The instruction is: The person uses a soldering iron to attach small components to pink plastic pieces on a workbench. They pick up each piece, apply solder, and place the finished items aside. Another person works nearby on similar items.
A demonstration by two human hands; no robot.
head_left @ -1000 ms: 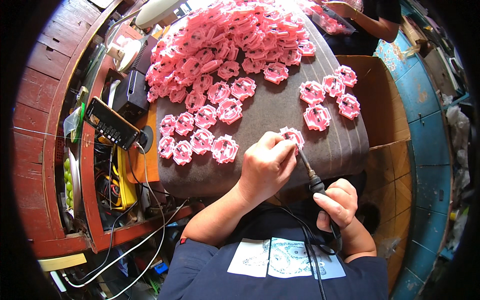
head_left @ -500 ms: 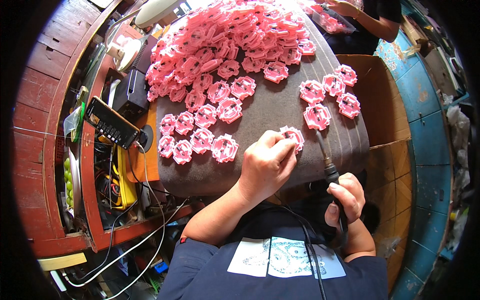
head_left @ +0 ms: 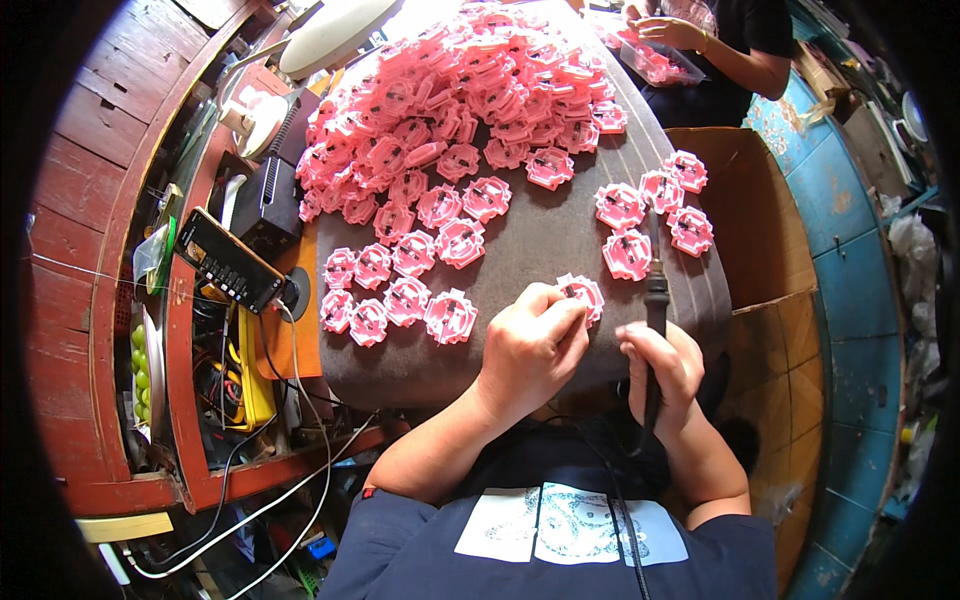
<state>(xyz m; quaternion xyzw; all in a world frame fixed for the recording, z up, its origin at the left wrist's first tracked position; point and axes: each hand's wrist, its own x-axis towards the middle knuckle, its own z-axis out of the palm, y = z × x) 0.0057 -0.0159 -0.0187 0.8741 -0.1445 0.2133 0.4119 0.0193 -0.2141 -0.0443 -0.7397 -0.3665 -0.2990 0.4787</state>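
Observation:
My left hand (head_left: 530,350) pinches a pink plastic part (head_left: 582,296) with dark inserts at the front of the grey mat (head_left: 525,230). My right hand (head_left: 665,370) grips a soldering iron (head_left: 656,300), held upright in view, its tip up among a small group of similar pink parts (head_left: 628,252) on the right; whether it touches one cannot be told. Several more parts (head_left: 405,300) lie in rows left of my left hand. A large heap of them (head_left: 450,70) covers the back of the mat.
At left stand a phone (head_left: 225,255) on a stand, black boxes (head_left: 265,210), a lamp (head_left: 330,30), cables and a yellow container (head_left: 255,385). An open cardboard box (head_left: 760,220) sits at right. Another person (head_left: 740,60) at back right handles a clear container (head_left: 660,60).
The soldering iron has moved away from the part in my left hand, rightward and up toward the right group, standing more upright. My left hand keeps its pinch on the part.

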